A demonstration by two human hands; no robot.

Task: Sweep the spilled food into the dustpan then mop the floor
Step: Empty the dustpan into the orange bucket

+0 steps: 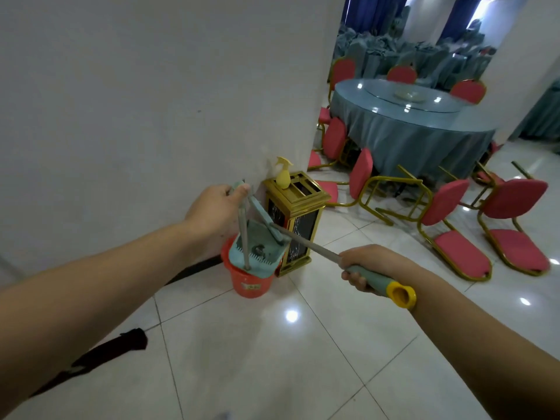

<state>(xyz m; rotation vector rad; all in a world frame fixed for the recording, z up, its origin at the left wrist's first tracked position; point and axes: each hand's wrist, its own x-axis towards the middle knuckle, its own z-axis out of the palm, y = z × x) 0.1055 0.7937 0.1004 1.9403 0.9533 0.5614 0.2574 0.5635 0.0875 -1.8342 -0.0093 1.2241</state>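
teal dustpan (257, 247) sat over the red bucket (247, 281) just below the left hand (212, 212) fingers clasping its handle, right hand (368, 265) fingers wrapped round the broom handle (375, 280); sweeping seemed finished, mopping remained.

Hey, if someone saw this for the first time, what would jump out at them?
Probably the teal dustpan tipped over the red bucket at the wall, left hand on its handle, right hand gripping the broom. Next, the red chairs leaning around the round table to the right.

White tile floor (272, 359): red bucket (250, 281), gold bin (298, 221), chairs (454, 234).
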